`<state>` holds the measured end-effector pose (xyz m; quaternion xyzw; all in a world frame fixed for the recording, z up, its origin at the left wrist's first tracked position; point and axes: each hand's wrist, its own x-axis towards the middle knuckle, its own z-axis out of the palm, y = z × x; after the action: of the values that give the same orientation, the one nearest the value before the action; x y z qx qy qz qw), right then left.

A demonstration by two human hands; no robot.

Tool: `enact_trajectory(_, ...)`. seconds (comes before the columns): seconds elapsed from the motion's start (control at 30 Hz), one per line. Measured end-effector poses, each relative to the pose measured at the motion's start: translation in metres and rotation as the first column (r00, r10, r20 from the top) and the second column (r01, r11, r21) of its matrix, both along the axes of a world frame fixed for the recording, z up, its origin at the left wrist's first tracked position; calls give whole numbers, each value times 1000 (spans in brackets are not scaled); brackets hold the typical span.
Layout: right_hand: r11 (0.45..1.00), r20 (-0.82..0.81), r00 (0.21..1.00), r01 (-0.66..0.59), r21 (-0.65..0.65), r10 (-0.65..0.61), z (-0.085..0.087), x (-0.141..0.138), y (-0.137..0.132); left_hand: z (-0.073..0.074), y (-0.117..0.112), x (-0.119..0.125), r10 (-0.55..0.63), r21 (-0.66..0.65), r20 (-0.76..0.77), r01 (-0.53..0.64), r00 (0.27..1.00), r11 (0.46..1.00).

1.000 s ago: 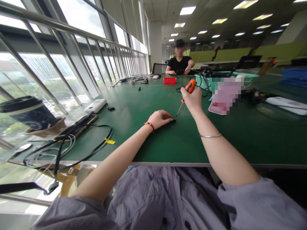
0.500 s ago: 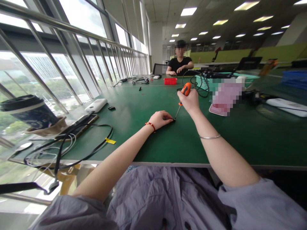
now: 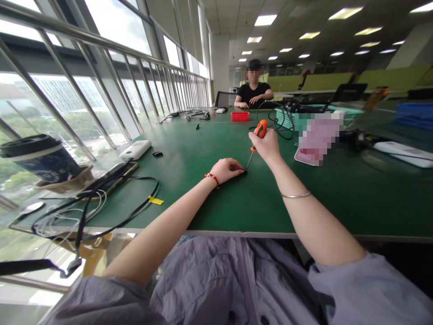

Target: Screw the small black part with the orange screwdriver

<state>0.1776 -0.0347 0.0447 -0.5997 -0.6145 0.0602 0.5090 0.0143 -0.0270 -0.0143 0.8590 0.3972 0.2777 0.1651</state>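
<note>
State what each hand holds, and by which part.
Right hand grips the orange-handled screwdriver by its handle; left hand pins a small black part down.

Long green worktop (image 3: pixel 209 149) runs down room. Along its left edge glazed wall (image 3: pixel 111 27) — slanted steel railing (image 3: pixel 84 38) before it, daylight, trees and towers outside. Rows of ceiling panel lights (image 3: pixel 265 19) lit. Far end: white column (image 3: pixel 219 58) — green partitions (image 3: pixel 324 81) to right.
</note>
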Motion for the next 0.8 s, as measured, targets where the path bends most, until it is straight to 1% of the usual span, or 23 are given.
enact_trajectory(0.17,997,134,991,7,74,-17,2,2,-2,1,1,-1,-15,-8,4,15,1000,1000)
enact_trajectory(0.37,997,248,968,5,81,-25,4,3,-6,2,0,-2,17,18,-16,-17,1000,1000)
enact_trajectory(0.47,998,236,971,13,69,-29,3,4,-3,2,1,-3,39,25,-30,-38,999,999)
enact_trajectory(0.6,999,158,987,-24,48,16,1,6,4,2,2,-5,51,48,-38,-49,998,998)
enact_trajectory(0.7,995,126,990,-73,61,65,-1,6,8,2,4,-5,52,57,-47,-49,998,997)
enact_trajectory(0.8,994,129,989,-77,77,67,-2,7,8,2,4,-5,56,54,-55,-53,997,997)
